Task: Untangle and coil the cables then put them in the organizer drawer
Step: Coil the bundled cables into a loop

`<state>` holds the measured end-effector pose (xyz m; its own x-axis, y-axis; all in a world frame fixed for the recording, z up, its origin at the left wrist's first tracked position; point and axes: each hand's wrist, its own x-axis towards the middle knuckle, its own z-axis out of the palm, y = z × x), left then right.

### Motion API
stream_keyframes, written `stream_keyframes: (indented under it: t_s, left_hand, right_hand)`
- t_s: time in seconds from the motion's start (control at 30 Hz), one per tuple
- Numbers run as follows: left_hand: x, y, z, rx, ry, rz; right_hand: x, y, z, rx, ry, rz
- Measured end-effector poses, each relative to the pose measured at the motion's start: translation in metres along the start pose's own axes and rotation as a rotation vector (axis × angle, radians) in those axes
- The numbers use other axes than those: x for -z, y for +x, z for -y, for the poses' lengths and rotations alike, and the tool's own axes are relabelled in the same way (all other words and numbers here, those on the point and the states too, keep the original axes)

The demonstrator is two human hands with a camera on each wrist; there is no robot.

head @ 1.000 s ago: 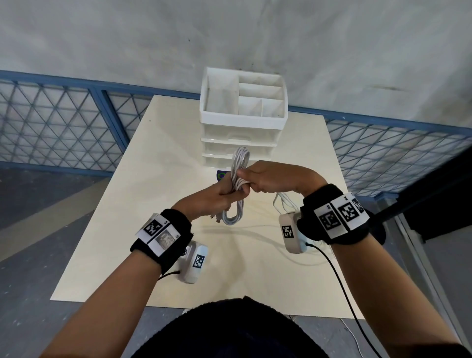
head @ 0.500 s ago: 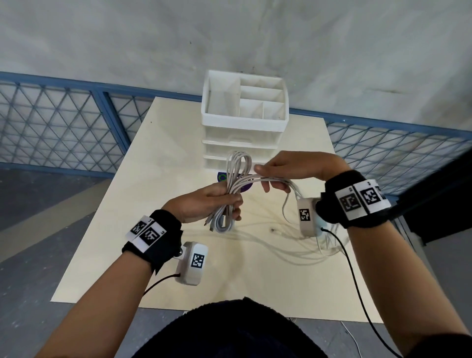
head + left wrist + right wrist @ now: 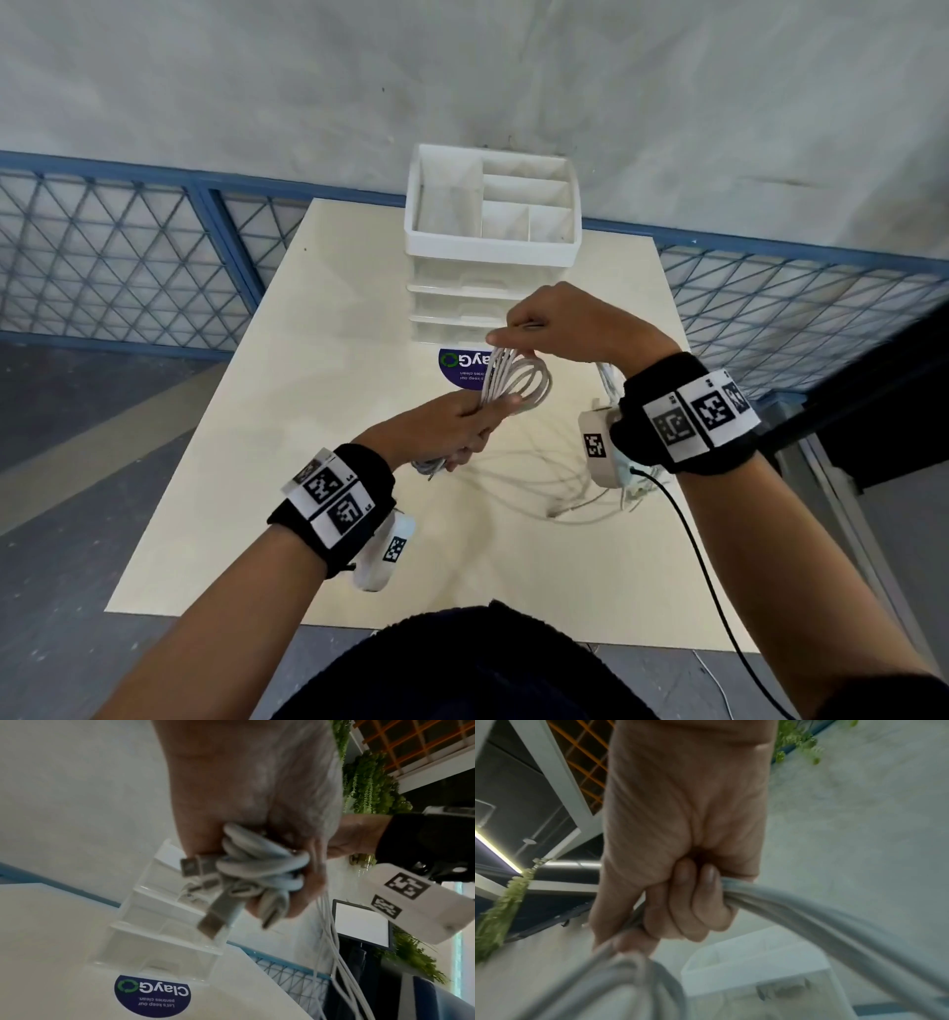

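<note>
Both hands busy mid-coil: my left hand (image 3: 452, 424) grips the cable bundle (image 3: 518, 380) at center frame, my right hand (image 3: 560, 324) pinches the loose strand above it. Next I reckon: wrap the tail, then open a drawer on the organizer (image 3: 493, 246).

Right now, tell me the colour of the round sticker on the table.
Dark blue, with white lettering and a green circular-arrow logo: the round sticker shows best in the left wrist view.

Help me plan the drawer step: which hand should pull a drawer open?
Probably the right hand: it is beside the organizer drawers and holds only loose strands, while the left hand grips the coiled cables.
</note>
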<state>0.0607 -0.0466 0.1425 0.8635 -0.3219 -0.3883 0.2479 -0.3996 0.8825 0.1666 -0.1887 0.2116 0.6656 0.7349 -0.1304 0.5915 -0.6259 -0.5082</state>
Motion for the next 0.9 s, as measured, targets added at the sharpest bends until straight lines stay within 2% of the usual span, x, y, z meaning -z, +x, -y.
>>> stream_keyframes:
  t_s: [0.07, 0.2, 0.3, 0.43, 0.57, 0.7, 0.9]
  left_hand:
    - [0.001, -0.002, -0.002, -0.023, -0.078, -0.028]
    - [0.01, -0.005, 0.003, -0.071, -0.212, -0.135]
    - [0.019, -0.006, 0.009, -0.114, -0.306, -0.218]
    - [0.025, 0.0, 0.015, -0.164, -0.383, -0.313]
    - [0.014, 0.01, 0.015, -0.185, -0.381, -0.293]
    - [0.008, 0.016, 0.01, -0.211, -0.352, -0.285]
    - [0.001, 0.019, 0.012, -0.238, -0.359, -0.391]
  right_hand:
    - [-0.002, 0.0, -0.008, -0.016, 0.096, -0.043]
    - [-0.017, -0.008, -0.029, -0.087, 0.472, -0.111]
    - [-0.035, -0.019, -0.048, -0.109, 0.614, -0.151]
    - [-0.081, -0.022, -0.051, -0.168, 0.586, -0.274]
    - [-0.109, -0.011, -0.026, -0.217, 0.511, -0.368]
    - [-0.109, -0.011, -0.007, -0.219, 0.597, -0.327]
    - [-0.099, -0.014, 0.001, -0.248, 0.564, -0.238]
